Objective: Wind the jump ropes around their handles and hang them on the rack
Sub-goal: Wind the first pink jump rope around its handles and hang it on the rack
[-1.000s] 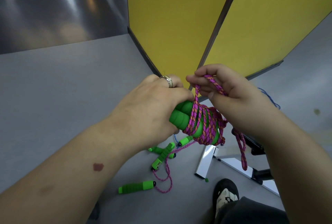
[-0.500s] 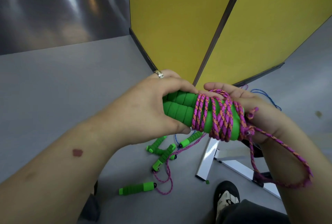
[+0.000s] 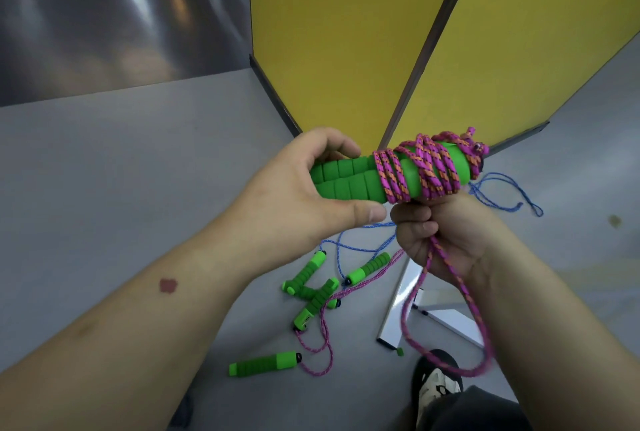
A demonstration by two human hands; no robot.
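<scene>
The left hand (image 3: 298, 195) holds two green foam handles (image 3: 349, 178) side by side, with its fingers and thumb curled round their bare ends. A pink rope (image 3: 422, 171) is wound many times round the other ends of the handles, up in the air in front of the yellow panels (image 3: 346, 32). The right hand (image 3: 446, 236) sits just under the bundle, and its fingers are closed tight on the loose end of the pink rope. From that fist a long loop hangs down (it looks a bit blurry near the bottom).

More jump ropes lie on the grey floor (image 3: 121, 160) below. There are four green handles (image 3: 311, 288) in a little pile, one more green handle (image 3: 265, 363) apart from them, and a thin blue rope (image 3: 502, 195). A white rack foot (image 3: 398, 306) and a shoe (image 3: 438, 382) are close by.
</scene>
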